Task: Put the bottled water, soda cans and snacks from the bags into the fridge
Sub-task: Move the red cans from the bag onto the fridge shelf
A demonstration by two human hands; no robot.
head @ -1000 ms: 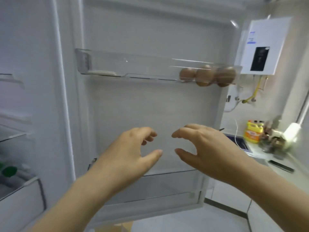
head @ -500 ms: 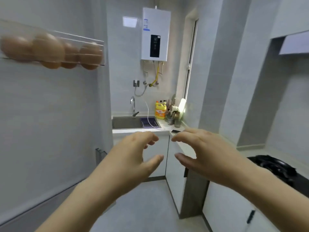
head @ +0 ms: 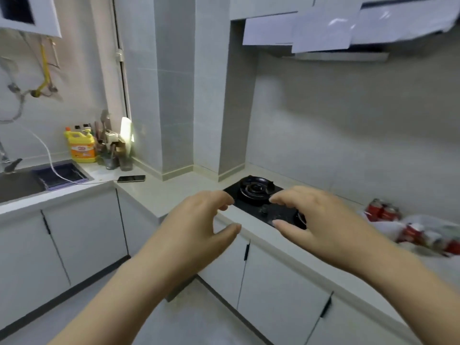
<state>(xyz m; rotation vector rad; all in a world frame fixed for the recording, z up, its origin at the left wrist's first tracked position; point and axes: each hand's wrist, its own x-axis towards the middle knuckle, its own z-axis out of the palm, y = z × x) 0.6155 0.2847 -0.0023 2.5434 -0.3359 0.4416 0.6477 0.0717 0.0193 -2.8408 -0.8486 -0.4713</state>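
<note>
White-tiled kitchen walls enclose an L-shaped pale countertop (head: 154, 192) mounted over flat white cabinet doors (head: 84, 232). At the far left, a steel sink (head: 17, 185) is set into the countertop. A yellow plastic detergent bottle with an orange label (head: 82, 145) stands just behind the sink, and a dark flat smartphone (head: 131, 178) lies near the inner corner. A black glass gas hob (head: 256, 190) is set into the right run of the countertop, below a white range hood (head: 348, 28). Right of the hob, a cluster of red soda cans (head: 383, 211) sits against the wall. Just nearer, a translucent white plastic bag (head: 428, 232) lies on the countertop with further red-and-silver cans showing in it, blurred. The left hand (head: 199, 225) and the right hand (head: 316, 220) are raised side by side at near centre, apart from each other, with fingers loosely curved and thumbs spread. Neither hand holds or touches anything, and both are clear of the cans and the bag.
</note>
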